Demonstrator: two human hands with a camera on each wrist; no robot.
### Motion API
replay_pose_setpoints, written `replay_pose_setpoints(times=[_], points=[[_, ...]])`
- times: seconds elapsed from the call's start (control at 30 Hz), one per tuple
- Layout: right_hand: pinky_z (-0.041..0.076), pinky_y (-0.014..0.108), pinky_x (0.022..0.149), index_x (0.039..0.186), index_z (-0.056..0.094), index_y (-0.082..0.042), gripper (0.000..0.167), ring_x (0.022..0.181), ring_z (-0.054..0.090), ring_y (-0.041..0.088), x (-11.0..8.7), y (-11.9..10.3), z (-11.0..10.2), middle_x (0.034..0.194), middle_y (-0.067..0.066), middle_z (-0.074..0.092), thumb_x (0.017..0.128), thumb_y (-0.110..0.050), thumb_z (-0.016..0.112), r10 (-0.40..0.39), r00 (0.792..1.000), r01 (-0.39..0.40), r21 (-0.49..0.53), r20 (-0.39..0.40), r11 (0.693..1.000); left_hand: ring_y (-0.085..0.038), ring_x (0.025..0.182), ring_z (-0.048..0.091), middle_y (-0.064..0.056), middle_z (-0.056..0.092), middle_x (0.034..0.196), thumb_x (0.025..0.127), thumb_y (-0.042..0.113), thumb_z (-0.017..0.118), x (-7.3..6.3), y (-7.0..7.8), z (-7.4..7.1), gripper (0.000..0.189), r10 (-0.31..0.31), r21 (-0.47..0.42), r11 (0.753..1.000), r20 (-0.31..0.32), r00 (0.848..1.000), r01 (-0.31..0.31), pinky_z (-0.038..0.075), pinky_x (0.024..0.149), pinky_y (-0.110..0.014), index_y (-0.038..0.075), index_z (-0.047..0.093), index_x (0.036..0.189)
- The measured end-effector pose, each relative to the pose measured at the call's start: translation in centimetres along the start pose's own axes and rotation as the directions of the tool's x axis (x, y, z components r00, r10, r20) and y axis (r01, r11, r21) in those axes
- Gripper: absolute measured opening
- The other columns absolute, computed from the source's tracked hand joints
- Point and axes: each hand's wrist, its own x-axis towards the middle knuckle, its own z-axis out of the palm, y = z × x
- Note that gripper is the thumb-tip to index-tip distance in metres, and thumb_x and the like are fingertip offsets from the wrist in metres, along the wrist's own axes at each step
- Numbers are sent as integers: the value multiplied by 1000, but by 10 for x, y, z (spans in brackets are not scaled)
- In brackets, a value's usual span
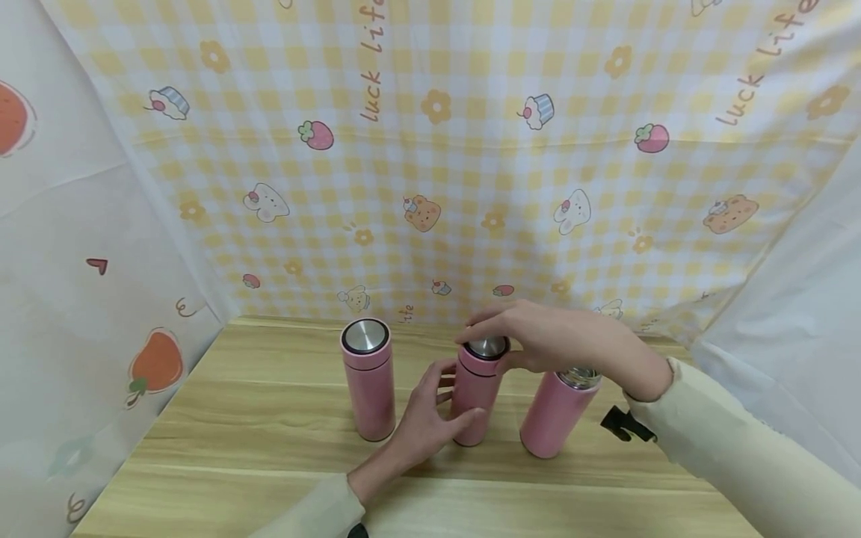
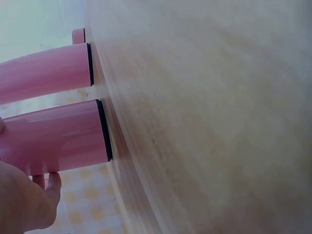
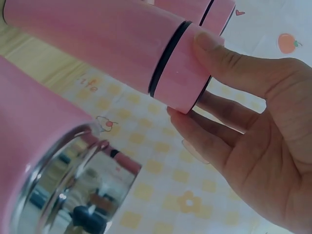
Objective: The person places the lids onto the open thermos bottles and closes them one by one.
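Three pink thermos flasks stand on the table. My left hand (image 1: 430, 418) is round the body of the middle thermos flask (image 1: 473, 403), thumb on the near side. From above, my right hand (image 1: 545, 336) grips this flask's lid (image 3: 183, 68), with the thumb on one side and fingertips at the opposite edge. The lid sits on the flask, a dark ring showing at the seam. The right thermos flask (image 1: 554, 418) has its bare metal neck (image 3: 78, 180) exposed under my right wrist. At the left, another thermos flask (image 1: 372, 388) wears its steel-topped lid.
The wood-grain table (image 1: 269, 418) ends at a yellow checked cloth (image 1: 403, 172) behind and a white printed cloth (image 1: 101, 224) on the left. A small pink round piece (image 2: 79, 35) rests on the table beyond the flasks in the left wrist view.
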Motion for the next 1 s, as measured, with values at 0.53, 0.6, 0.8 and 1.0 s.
replay_pose_setpoints(times=[0.53, 0.6, 0.8, 1.0], points=[[55, 29, 82, 138, 65, -10, 54, 111, 61, 23, 3, -9, 2, 134, 6, 59, 87, -8, 82, 58, 998, -58, -114, -3, 992, -31, 116, 58, -10, 52, 133, 86, 2, 81, -1, 1, 2, 65, -7, -1, 1000, -20, 1000, 7, 53, 96, -45, 4, 45, 140], [55, 29, 81, 137, 65, -10, 52, 105, 62, 20, 3, -9, 2, 131, 6, 60, 87, -8, 82, 48, 999, -49, -118, -11, 992, -32, 116, 58, -10, 52, 133, 86, 2, 81, -1, 1, 2, 65, -12, 1, 1000, -21, 1000, 12, 53, 96, -45, 5, 45, 140], [54, 28, 78, 136, 66, -11, 50, 96, 60, 15, 4, -9, 3, 123, 3, 61, 89, -15, 81, 49, 998, -52, -103, -27, 993, -32, 116, 58, -10, 52, 133, 86, 2, 81, -1, 1, 2, 66, -11, 3, 1000, -20, 1000, 11, 53, 96, -45, 4, 45, 140], [53, 28, 76, 137, 65, -14, 52, 91, 59, 14, 6, -9, 3, 117, 2, 61, 89, -23, 82, 85, 996, -86, -109, -10, 990, -31, 117, 57, -11, 52, 133, 86, 2, 82, -1, 0, 1, 66, -10, 3, 1000, -14, 1000, 10, 53, 96, -44, 4, 44, 141]])
